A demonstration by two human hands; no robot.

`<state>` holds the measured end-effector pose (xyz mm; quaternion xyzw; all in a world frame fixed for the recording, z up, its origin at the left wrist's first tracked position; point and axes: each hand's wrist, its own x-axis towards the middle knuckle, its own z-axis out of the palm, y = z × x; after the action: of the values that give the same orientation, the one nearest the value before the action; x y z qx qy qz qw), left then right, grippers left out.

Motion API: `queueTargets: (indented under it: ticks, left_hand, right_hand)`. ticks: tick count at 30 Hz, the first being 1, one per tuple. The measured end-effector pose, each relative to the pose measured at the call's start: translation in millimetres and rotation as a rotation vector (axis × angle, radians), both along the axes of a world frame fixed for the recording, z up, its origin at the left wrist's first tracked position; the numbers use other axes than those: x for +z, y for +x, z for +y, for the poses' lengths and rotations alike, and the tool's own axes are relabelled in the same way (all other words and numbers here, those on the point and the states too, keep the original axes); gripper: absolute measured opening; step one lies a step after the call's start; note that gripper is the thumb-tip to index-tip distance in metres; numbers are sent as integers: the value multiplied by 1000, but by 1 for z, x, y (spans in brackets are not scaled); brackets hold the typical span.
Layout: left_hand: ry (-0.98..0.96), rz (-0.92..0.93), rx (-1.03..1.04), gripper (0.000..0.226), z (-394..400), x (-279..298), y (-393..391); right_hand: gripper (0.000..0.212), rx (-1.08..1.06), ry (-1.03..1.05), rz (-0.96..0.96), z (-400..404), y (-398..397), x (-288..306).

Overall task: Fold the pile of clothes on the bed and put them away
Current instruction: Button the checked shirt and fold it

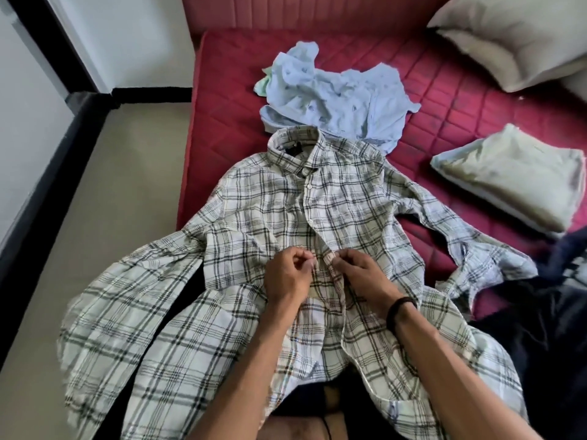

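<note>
Plaid shirt [333, 217] spread face up at near left corner of red mattress [444, 90], left sleeve hanging past left edge. Left hand [287, 274] and right hand [362, 274] pinch shirt's front placket at mid-chest, fingers curled on fabric. Crumpled light blue garment [333, 93] just beyond collar. Folded pale cloth [511, 173] toward right edge; pillow [514, 36] at far right corner.

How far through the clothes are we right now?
Done, apparently: one pale folded item lies on the mattress. In hand: left hand and right hand pinch the plaid shirt at its button strip, seemingly buttoning it. Left: the crumpled blue shirt and dark clothes; nothing visibly put away.
</note>
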<state>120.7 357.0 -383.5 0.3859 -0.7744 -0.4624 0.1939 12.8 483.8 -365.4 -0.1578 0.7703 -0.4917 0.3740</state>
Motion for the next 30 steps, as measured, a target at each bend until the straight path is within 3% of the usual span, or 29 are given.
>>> queueTargets:
  ticks: [3,13,19,25,30]
  left_hand:
    - [46,51,-5,10,-4,-4,-1]
    - [-43,66,-23,12,1,-9,5]
    - [-101,-54,41,18,9,-4,0]
    - [180,-86,64,15,1,8,-4]
    - [319,-7,51,17,-6,7,-3]
  right_hand:
    - [15,-2,13,109,-1,5,-1]
    - [16,-62,-62,89,-6,12,-7]
    - [11,-20,26,328,-11,16,-19]
    - [18,25,98,553,-13,22,-13]
    - [15,17,89,516,-16,20,-8]
